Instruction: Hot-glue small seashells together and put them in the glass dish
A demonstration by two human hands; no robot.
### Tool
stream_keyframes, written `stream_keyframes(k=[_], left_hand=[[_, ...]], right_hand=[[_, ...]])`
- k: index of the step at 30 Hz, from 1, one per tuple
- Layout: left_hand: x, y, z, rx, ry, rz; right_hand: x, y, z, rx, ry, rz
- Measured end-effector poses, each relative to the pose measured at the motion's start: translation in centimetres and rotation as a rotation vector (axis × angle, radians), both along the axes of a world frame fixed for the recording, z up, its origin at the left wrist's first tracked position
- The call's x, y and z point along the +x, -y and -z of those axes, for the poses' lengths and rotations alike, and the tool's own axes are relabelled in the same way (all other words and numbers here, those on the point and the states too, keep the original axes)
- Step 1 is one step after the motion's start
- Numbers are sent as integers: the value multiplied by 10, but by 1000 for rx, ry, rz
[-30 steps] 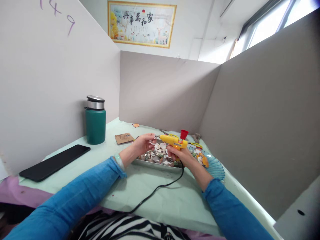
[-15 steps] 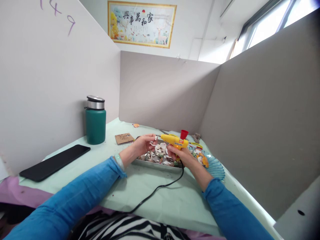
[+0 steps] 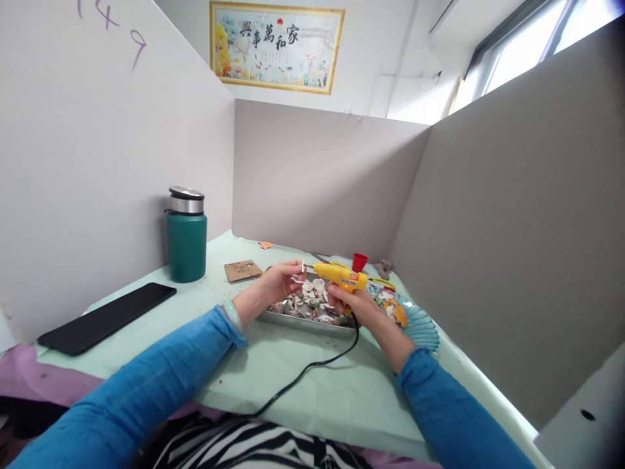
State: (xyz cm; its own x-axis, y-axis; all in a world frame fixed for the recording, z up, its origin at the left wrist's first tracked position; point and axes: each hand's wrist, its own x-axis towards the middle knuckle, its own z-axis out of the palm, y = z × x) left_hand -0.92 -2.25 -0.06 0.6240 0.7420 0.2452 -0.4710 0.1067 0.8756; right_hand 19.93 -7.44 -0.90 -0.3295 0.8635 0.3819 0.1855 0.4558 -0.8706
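My right hand (image 3: 347, 296) is wrapped round the handle of a yellow glue gun (image 3: 336, 274), whose nozzle points left. A black cord runs from the handle down to the table's near edge. Between the fingertips of my left hand (image 3: 283, 279) is a small white shell (image 3: 303, 266), held right at the nozzle tip. Another pale piece shows by the lower fingers of that hand; how it is held I cannot tell. Below both hands lies a metal tray (image 3: 312, 323) with many shells (image 3: 315, 294) in it.
A blue shell-shaped dish (image 3: 424, 329) with orange and white pieces stands on the right. Behind are a red cup (image 3: 360, 262) and a brown card (image 3: 243, 270). On the left are a green bottle (image 3: 187, 244) and a black phone (image 3: 107, 318). Grey partitions (image 3: 327, 176) enclose the table.
The white shell in my left fingers has turned slightly at the nozzle tip. Both hands and the glue gun stay nearly in place.
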Motion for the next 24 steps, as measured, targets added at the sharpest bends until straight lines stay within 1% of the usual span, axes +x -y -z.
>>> stream_keyframes(k=[5,9,12,15,17,18,20,22,24], left_hand=[[0,3,-2,-2,-23,3],[2,3,-2,-32,-9,-79],[2,-2,-1,-74,13,-248],[1,-8,-1,-142,23,-453],[0,-11,-2,-152,26,-527],[-1,-11,-3,-140,28,-542],[-1,-11,-4,-102,36,-538],[-1,-8,-6,-69,43,-492],[0,-4,-7,-44,43,-427]], right_hand=[[0,0,0,11,19,6],[-1,3,-3,4,39,-2],[-2,2,-2,6,50,53],[0,-6,2,9,55,185],[2,-13,5,0,101,255],[3,-16,7,15,136,283],[5,-20,8,97,240,330],[7,-22,8,201,395,371],[7,-22,9,262,576,402]])
